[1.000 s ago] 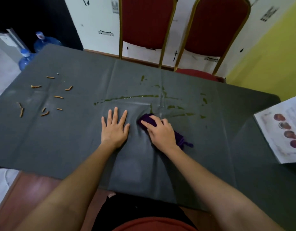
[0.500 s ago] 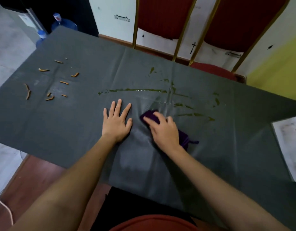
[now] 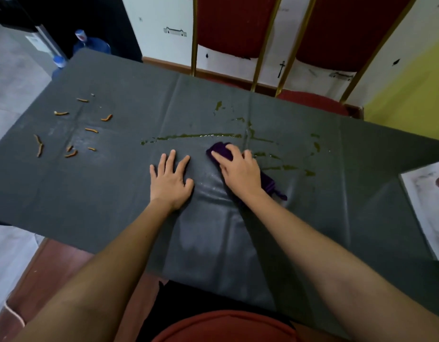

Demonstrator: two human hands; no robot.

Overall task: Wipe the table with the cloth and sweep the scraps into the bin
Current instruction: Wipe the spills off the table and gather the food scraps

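1. The left hand [image 3: 171, 180] lies flat, palm down, fingers spread, near the middle of the table [image 3: 114, 193].
2. The right hand [image 3: 239, 170] presses palm down on the cloth [image 3: 219, 149], fingers extended toward the far edge.
3. Both forearms are bare, reaching in over the near edge.

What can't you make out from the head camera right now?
- Bin: not in the head view at all.
- Purple cloth: mostly covered by the right hand; its full shape is hidden.
- Printed sheet: cut off by the right edge, print blurred.
- Orange scraps: too small to identify.
- Green smear: whether wet or dried is unclear.
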